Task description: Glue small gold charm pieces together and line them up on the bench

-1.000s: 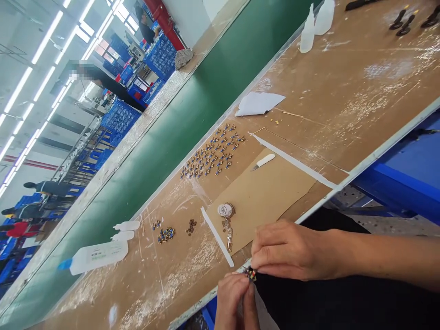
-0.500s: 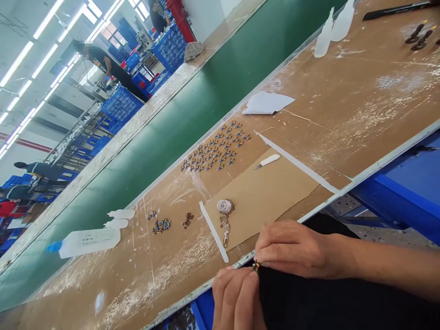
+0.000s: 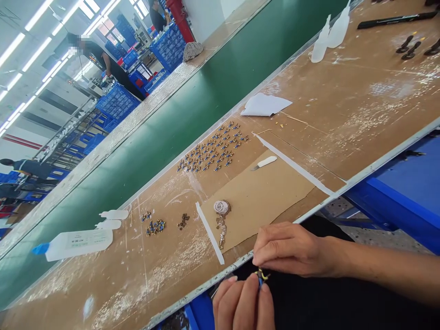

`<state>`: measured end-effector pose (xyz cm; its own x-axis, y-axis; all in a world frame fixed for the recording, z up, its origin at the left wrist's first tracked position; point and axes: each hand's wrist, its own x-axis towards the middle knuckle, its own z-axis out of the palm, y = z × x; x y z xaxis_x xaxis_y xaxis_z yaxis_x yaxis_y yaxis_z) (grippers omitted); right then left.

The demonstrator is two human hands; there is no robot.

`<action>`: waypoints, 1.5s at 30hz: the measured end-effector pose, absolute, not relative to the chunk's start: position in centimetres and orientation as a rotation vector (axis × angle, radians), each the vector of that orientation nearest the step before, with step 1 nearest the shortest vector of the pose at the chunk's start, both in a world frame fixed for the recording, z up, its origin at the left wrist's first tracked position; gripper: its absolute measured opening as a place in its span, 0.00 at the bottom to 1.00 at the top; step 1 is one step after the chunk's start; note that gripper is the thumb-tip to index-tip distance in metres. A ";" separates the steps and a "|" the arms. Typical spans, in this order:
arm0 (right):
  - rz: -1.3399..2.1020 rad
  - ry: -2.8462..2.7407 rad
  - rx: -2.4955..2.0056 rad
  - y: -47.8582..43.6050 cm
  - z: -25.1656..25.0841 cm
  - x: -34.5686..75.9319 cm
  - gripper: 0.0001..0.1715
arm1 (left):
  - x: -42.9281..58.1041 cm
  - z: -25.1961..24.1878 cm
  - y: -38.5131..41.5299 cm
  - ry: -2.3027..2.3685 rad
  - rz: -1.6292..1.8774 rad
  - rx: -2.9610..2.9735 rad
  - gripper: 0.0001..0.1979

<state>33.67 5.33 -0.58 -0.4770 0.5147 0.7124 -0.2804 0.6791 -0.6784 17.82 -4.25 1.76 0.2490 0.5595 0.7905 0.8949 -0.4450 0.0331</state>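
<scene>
My left hand [image 3: 240,302] pinches a tiny painted figurine [image 3: 261,276], blue below with yellow and dark parts above, over my lap by the table's front edge. Just above it, my right hand [image 3: 287,247] has its thumb and fingers pressed together at the figurine's upper end; whatever lies between those fingertips is hidden. Beyond my hands, a small round pot [image 3: 222,207] stands on a cardboard sheet [image 3: 254,206], a glossy wet streak beside it. A white-handled knife [image 3: 266,162] lies at the sheet's far side.
Similar figurines [image 3: 213,149] stand in rows, with a loose pile of figurines [image 3: 156,227] and small brown pieces [image 3: 184,221] to the left. A blue-capped bottle [image 3: 79,244] lies farther left. White paper [image 3: 266,104], squeeze bottles [image 3: 321,43] and a black pen [image 3: 395,20] occupy the right.
The figurine has turned between my fingers, so more of its blue and yellow shows. My right fingertips have risen slightly from my left ones. The camera view has shifted a little.
</scene>
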 end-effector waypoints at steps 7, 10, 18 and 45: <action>0.955 -1.856 -0.238 5.4 0.1 33.8 0.07 | 18.5 1.7 -4.7 -2.043 -2.121 -1.779 0.03; 0.950 -1.850 -0.295 5.2 0.7 33.8 0.06 | 19.7 1.9 -4.5 -2.515 -2.999 -0.953 0.09; 0.892 -1.908 -0.358 4.7 1.8 33.6 0.06 | 20.7 1.1 -4.2 -2.580 -3.602 0.030 0.12; 0.764 -2.174 -0.398 4.9 3.0 34.0 0.16 | 18.0 -2.4 -5.5 -2.609 -3.247 -0.519 0.12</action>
<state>34.00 4.87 3.04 -0.6455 0.5029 0.5748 0.0329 0.7702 -0.6370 17.98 -5.55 -2.44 -0.4696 0.7880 -0.3982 -0.5583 0.0843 0.8253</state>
